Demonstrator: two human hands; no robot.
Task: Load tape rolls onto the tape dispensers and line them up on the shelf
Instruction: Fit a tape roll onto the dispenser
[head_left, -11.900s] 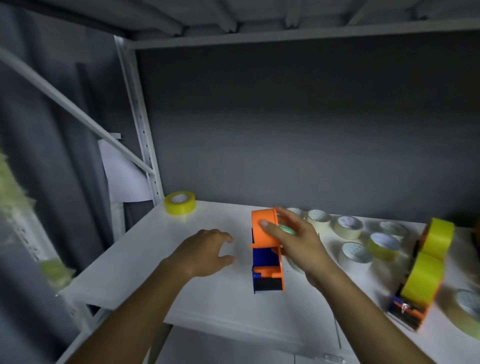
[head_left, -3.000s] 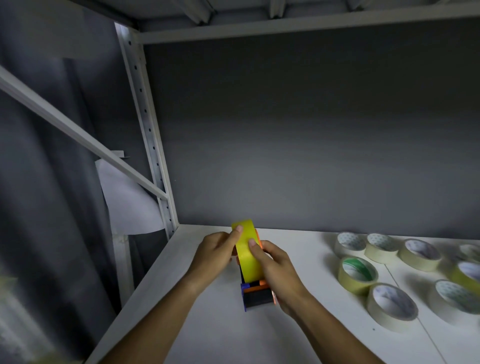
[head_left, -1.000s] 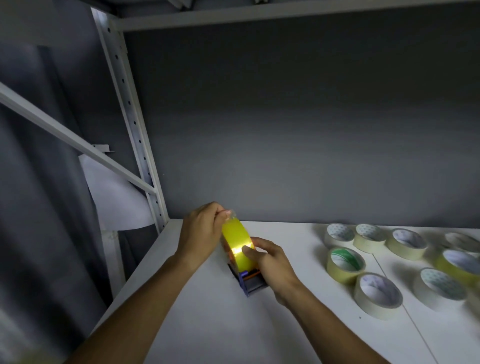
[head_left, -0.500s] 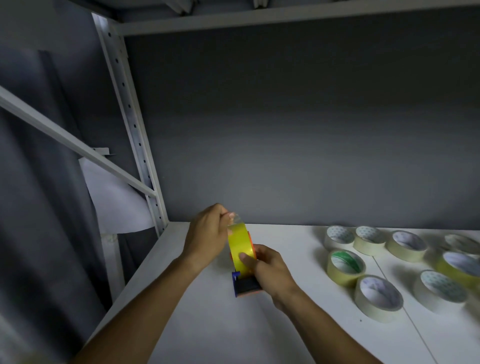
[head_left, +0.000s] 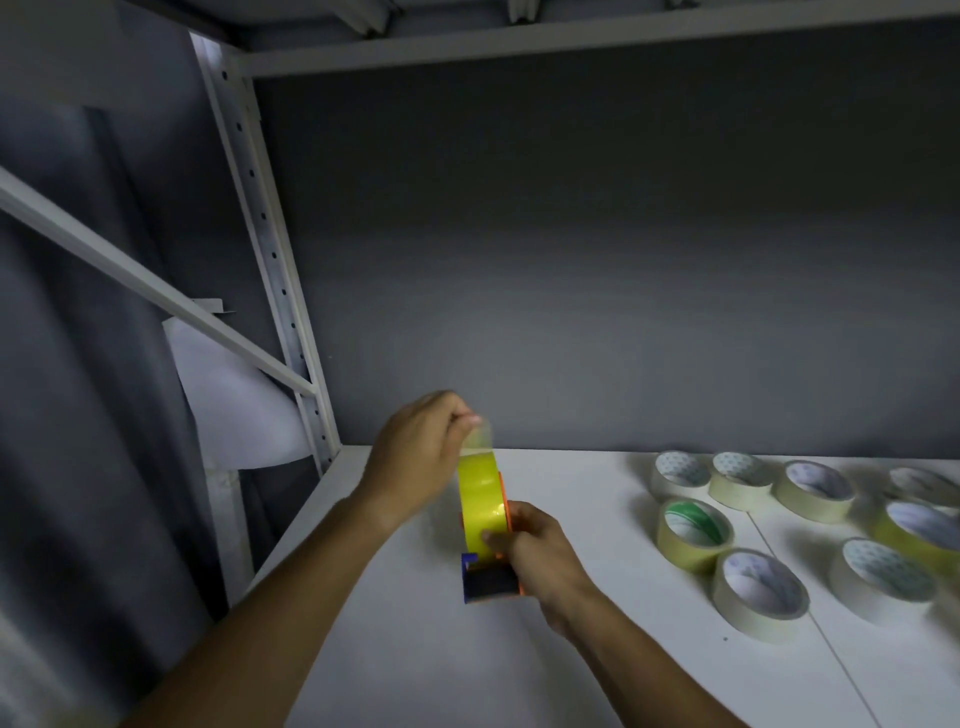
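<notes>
Presently the yellow tape roll (head_left: 482, 506) sits on edge in the orange dispenser (head_left: 493, 582), low centre of frame, on the white shelf (head_left: 415, 649). Left hand (head_left: 415, 457), just above and left of the roll, pinches the clear free tape end (head_left: 479, 439) between thumb and fingers, lifted off the roll top. Right hand (head_left: 540, 556), lower right of the roll, is curled round the dispenser body, thumb on the roll face. Judgement: roll light and stiff; film thin, sticky, prone to folding, so hold by the tip only. Spare rolls (head_left: 761, 590) lie flat at right, well apart.
</notes>
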